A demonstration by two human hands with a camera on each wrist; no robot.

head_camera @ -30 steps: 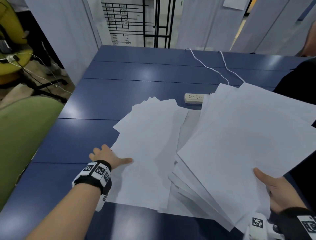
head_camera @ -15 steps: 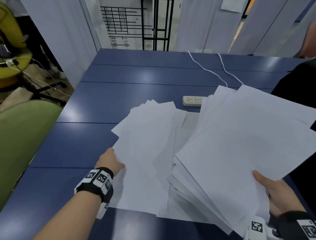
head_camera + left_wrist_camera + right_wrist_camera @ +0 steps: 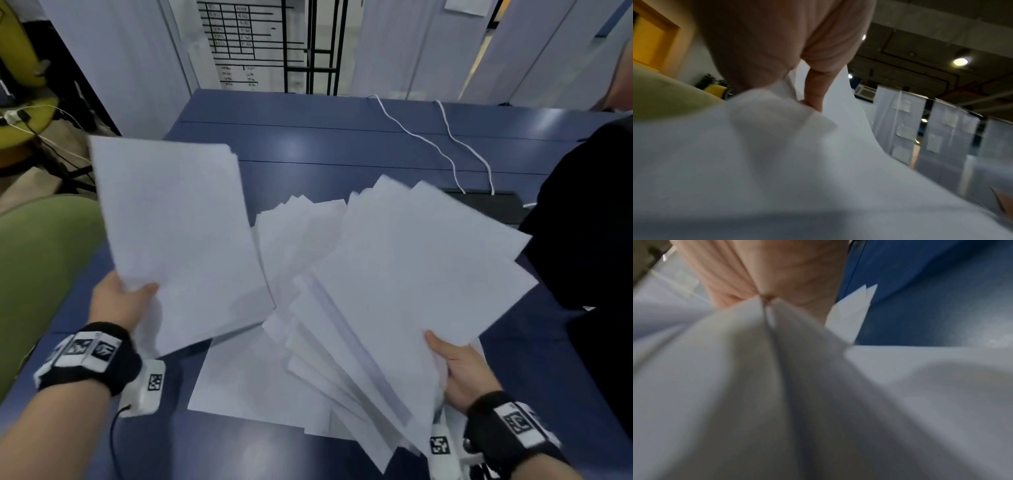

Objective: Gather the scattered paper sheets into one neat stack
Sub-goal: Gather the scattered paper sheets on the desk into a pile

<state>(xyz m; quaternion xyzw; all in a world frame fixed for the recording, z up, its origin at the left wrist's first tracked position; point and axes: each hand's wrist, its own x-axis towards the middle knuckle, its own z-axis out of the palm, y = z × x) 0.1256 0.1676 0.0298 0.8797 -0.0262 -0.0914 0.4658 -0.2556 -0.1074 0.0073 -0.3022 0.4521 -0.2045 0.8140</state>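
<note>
- The blue worktop (image 3: 342,144) fills the head view; a green chair (image 3: 37,274) stands at its left edge and a person in black (image 3: 589,219) at its right.
- A fanned bundle of paper sheets (image 3: 411,274) is raised on the right side, above loose sheets (image 3: 253,383) lying flat on the worktop.
- A smaller bundle (image 3: 178,233) is lifted clear on the left, tilted upright.
- The left hand (image 3: 118,303) pinches that bundle's lower corner, thumb on top; only the left wrist view shows a finger (image 3: 816,91) curled behind the paper.
- The right hand (image 3: 462,370) grips the fan's lower edge; the right wrist view shows sheets bunched at the palm (image 3: 764,277).
- Two white cables (image 3: 445,147) trail across the far worktop.
</note>
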